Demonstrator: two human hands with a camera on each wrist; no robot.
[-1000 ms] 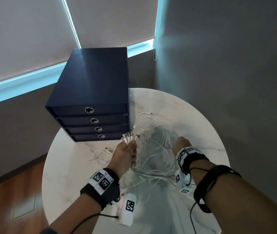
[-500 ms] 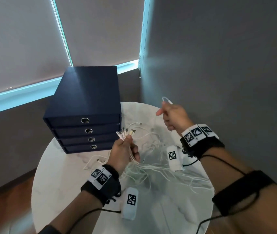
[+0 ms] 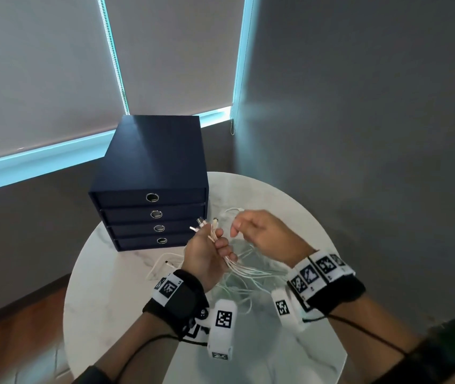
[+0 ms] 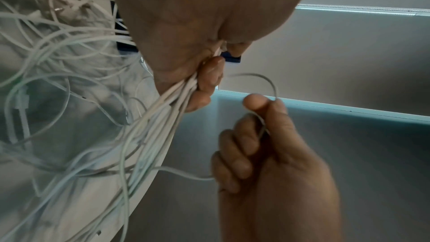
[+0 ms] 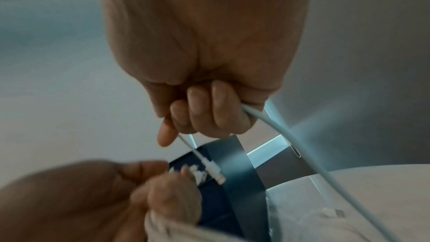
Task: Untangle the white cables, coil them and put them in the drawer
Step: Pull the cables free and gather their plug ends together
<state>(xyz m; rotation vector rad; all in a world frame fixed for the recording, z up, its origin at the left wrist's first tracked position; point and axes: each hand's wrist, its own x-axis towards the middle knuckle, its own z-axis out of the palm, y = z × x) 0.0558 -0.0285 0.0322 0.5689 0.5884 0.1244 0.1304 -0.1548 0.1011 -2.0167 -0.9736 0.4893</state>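
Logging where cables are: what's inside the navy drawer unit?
Cannot tell: all four drawers of the navy drawer unit are shut. The white cables are outside it, in both hands and on the table.

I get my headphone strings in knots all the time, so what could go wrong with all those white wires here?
1. The right hand grips one cable that runs back into the loose tangle on the table; a hard tug might tighten knots.
2. The left hand holds a bundle of plug ends; some may slip out.
3. Dragged loops could slide off the table's edge.
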